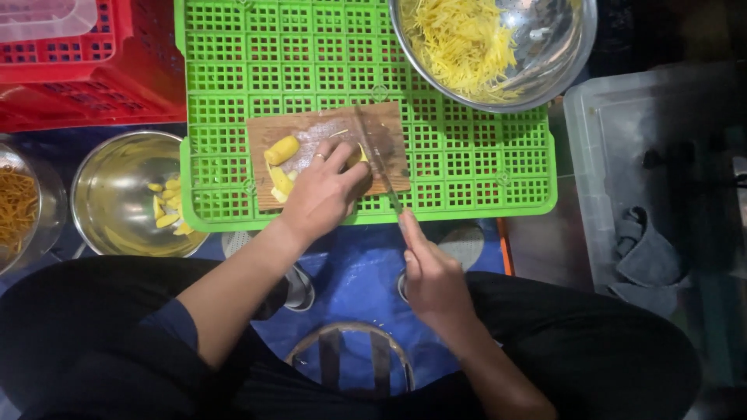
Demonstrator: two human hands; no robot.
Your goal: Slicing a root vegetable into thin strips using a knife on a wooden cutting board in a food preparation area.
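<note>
A wooden cutting board (pixel 307 126) lies on an upturned green plastic crate (pixel 467 167). My left hand (pixel 323 190) presses down on a yellow vegetable piece (pixel 361 155) on the board, a ring on one finger. My right hand (pixel 432 276) grips the handle of a knife (pixel 375 155), whose blade rests across the board right beside my left fingers. Another yellow chunk (pixel 282 150) and some slices (pixel 281 183) sit on the board's left part.
A steel bowl (pixel 556 54) of yellow shreds stands on the crate's far right. A second steel bowl (pixel 117 194) with yellow pieces sits left, another bowl (pixel 19 206) at the far left, red crates (pixel 101 78) behind. A grey tub (pixel 622 140) holds a cloth at right.
</note>
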